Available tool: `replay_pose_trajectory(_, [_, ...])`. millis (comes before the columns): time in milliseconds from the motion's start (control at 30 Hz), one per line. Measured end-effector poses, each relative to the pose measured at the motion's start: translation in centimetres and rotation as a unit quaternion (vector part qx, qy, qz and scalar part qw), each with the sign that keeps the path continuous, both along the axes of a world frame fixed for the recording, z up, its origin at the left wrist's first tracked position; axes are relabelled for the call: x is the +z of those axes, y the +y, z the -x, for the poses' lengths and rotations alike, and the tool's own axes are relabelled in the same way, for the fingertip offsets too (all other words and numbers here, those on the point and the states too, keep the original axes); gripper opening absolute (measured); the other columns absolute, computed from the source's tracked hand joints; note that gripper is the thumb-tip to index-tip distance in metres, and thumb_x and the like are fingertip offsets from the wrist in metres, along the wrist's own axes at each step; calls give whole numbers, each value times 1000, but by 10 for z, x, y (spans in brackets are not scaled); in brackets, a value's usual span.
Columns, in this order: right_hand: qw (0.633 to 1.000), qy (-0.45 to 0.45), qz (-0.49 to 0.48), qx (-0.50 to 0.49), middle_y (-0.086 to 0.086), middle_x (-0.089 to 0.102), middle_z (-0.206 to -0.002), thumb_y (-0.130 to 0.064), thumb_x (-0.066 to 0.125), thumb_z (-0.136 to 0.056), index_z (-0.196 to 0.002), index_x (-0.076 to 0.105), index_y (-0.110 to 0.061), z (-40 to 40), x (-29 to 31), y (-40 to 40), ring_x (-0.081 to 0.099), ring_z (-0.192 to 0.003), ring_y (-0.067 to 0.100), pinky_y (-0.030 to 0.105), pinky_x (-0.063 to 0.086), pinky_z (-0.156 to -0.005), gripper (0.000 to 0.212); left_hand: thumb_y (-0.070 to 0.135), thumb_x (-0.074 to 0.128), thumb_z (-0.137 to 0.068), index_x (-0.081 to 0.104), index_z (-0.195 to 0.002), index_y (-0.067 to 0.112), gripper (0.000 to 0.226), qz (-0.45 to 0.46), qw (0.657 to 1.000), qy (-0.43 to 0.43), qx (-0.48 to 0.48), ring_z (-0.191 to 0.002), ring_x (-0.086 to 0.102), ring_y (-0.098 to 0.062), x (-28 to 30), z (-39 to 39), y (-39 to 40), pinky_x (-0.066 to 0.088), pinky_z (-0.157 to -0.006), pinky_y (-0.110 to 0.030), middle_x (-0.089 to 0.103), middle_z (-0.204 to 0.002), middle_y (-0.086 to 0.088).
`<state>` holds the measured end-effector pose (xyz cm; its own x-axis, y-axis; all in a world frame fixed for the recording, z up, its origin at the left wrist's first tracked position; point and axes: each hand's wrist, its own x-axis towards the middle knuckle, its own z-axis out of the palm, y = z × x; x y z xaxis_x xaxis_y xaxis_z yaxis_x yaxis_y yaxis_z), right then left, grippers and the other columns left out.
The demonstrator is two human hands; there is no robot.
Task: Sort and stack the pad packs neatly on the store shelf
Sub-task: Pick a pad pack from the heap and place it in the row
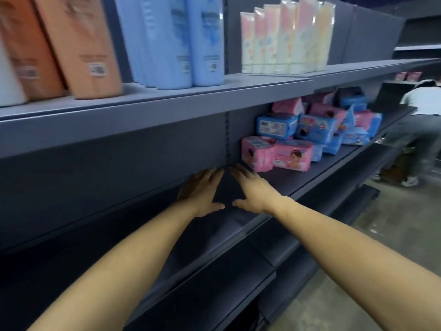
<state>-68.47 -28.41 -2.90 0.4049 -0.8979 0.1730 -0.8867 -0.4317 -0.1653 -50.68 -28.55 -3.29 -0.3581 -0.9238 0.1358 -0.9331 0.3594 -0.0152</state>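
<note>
Pink and blue pad packs lie in a loose heap on the dark grey middle shelf [296,177], to the right of my hands. Nearest are a pink pack [256,154] on its end and a second pink pack [293,155] beside it; blue packs [276,126] are piled above and behind. My left hand [202,192] and my right hand [250,189] rest flat on the bare shelf, palms down, fingers spread toward the back panel, thumbs almost meeting. Neither hand holds anything. The right hand's fingertips are a short way left of the nearest pink pack.
The shelf above carries orange bottles [78,44], blue bottles [186,39] and pale tubes [286,37]. Lower shelf edges [262,259] jut out below my arms. A person [415,130] bends at the aisle's far right on the concrete floor [381,235].
</note>
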Motion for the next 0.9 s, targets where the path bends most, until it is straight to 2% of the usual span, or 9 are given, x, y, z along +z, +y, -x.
replay_pose_trajectory(167, [999,-16,-12,-45,8,10,-159,-33,68,-83,-152,6,-19,48,-3,-10,23,-140,31,44,35,-108,94,48,63,-86,-2,-153,24,96,-1,1000,15,-25,-147,9,-23,2,53,-25,18,-118,-44,3,-161,-2])
replay_pose_trajectory(333, [997,-24,-13,-78,8,4,-160,-33,67,-84,-152,6,-20,84,-4,-26,18,-143,31,44,32,-110,92,46,66,-84,7,-153,22,94,31,997,20,-63,-145,17,-24,4,94,-50,24,-115,-41,13,-159,-3])
replay_pose_trajectory(633, [992,-11,2,-126,10,10,-159,-36,65,-85,-152,11,-17,128,4,-76,22,-142,31,45,33,-109,88,45,66,-84,11,-152,21,91,63,991,29,-113,-141,24,-24,19,147,-120,30,-109,-40,20,-156,-2])
replay_pose_trajectory(767, [988,-24,12,-149,11,15,-157,-36,66,-83,-150,16,-16,140,8,-100,24,-140,32,44,36,-107,86,45,67,-83,13,-152,18,91,76,987,39,-139,-140,27,-24,26,156,-149,33,-109,-44,25,-154,-3])
replay_pose_trajectory(900, [986,-44,27,-157,13,27,-152,-35,67,-82,-148,23,-13,142,9,-120,33,-134,34,46,37,-105,83,45,66,-84,20,-150,17,85,100,982,53,-151,-136,33,-24,27,159,-170,33,-109,-40,31,-150,-4])
